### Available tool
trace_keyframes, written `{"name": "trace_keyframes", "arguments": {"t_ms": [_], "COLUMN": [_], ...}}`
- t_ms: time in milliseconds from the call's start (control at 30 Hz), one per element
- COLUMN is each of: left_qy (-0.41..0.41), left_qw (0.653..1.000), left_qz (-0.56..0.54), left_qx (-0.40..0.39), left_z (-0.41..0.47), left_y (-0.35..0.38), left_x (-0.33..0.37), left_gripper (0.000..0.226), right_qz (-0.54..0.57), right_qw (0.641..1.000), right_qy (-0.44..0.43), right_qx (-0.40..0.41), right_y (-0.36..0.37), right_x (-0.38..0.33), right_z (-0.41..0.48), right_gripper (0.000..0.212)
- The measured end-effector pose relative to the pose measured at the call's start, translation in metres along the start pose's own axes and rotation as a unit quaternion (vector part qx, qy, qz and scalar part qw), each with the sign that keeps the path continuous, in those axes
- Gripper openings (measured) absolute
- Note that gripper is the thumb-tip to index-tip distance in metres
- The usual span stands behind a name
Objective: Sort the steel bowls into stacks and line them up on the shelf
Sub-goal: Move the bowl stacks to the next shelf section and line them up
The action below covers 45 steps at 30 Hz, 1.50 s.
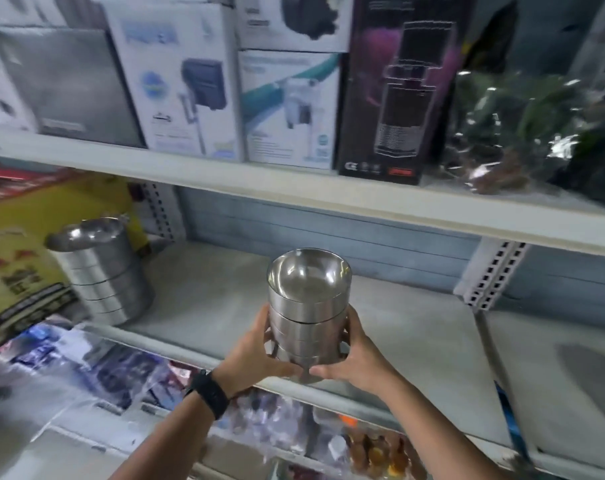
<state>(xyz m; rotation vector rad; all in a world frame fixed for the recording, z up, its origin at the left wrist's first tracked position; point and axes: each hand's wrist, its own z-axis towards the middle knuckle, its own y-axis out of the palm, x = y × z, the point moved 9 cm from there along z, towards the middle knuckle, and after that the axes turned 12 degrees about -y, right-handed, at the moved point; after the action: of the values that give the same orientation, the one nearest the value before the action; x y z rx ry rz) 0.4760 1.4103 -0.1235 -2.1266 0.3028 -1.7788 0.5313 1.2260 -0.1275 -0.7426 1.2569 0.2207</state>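
Both arms extended forward. Left hand and right hand grip the bowl stack from opposite sides, thumbs nearly meeting.

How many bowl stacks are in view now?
2. The left stack stands on the shelf; the held stack is gripped by the left hand and right hand at its front. More may sit off-frame.

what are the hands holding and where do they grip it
A stack of steel bowls, held by the left hand and right hand around its lower sides, thumbs near the base.
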Motion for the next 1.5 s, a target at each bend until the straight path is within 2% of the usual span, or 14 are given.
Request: {"name": "trace_keyframes", "arguments": {"t_ms": [167, 400, 600, 833, 1200, 1500], "left_qy": [-0.027, -0.035, -0.042, -0.032, -0.010, -0.040], "left_qw": [0.999, 0.999, 0.998, 0.995, 0.999, 0.997], "left_qz": [-0.016, -0.014, -0.011, -0.010, -0.031, -0.062], "left_qx": [0.017, 0.031, 0.050, 0.089, 0.031, -0.020], "left_z": [-0.021, -0.030, -0.030, -0.028, 0.010, 0.037], "left_y": [-0.084, -0.140, -0.176, -0.210, -0.241, -0.251], "left_x": [-0.043, -0.065, -0.068, -0.077, -0.112, -0.160], "left_gripper": [0.137, 0.123, 0.131, 0.120, 0.111, 0.133], "right_qz": [0.003, 0.006, 0.007, 0.018, 0.001, -0.005], "right_qw": [1.000, 0.999, 0.998, 0.995, 0.999, 0.999], "right_qy": [-0.016, -0.030, -0.047, -0.065, -0.022, 0.032], "right_qx": [-0.013, -0.021, -0.036, -0.073, -0.030, 0.025], "right_y": [0.081, 0.132, 0.156, 0.183, 0.216, 0.242], "right_x": [-0.030, -0.050, -0.062, -0.072, -0.063, -0.051], "right_z": [0.037, 0.066, 0.097, 0.132, 0.163, 0.168], "right_gripper": [0.128, 0.127, 0.130, 0.131, 0.128, 0.127]}}
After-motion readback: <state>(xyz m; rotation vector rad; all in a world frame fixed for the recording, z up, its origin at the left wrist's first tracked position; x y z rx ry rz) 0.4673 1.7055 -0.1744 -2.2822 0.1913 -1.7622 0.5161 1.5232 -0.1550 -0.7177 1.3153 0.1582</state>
